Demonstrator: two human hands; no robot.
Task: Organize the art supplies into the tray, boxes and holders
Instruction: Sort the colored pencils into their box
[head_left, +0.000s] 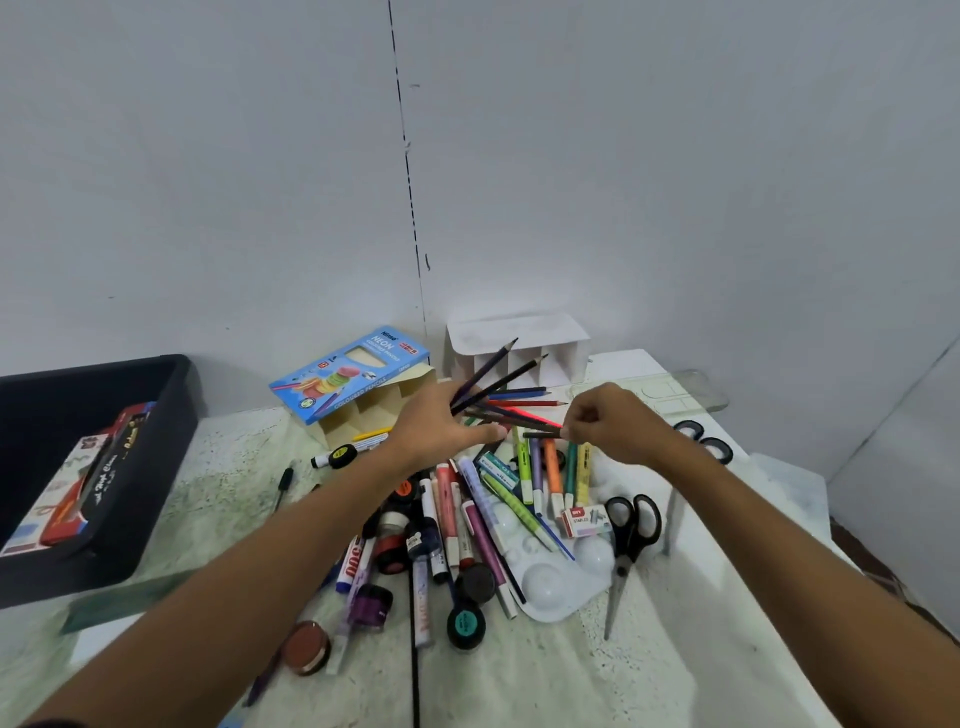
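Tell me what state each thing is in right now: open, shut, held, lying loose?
Left hand: grips a fan of coloured pencils.
Right hand: pinches one dark pencil.
Blue pencil box: open, flap out.
White divided holder: upright by the wall.
Scissors: closed, lying flat.
Black tray: holds boxes.
Markers: capped, piled loose.

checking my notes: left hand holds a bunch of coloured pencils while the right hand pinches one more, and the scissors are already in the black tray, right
Not quite. The head view shows the scissors lying on the table beside the white paint palette, not in the black tray. The rest holds: the left hand holds the pencil bunch and the right hand pinches one pencil.
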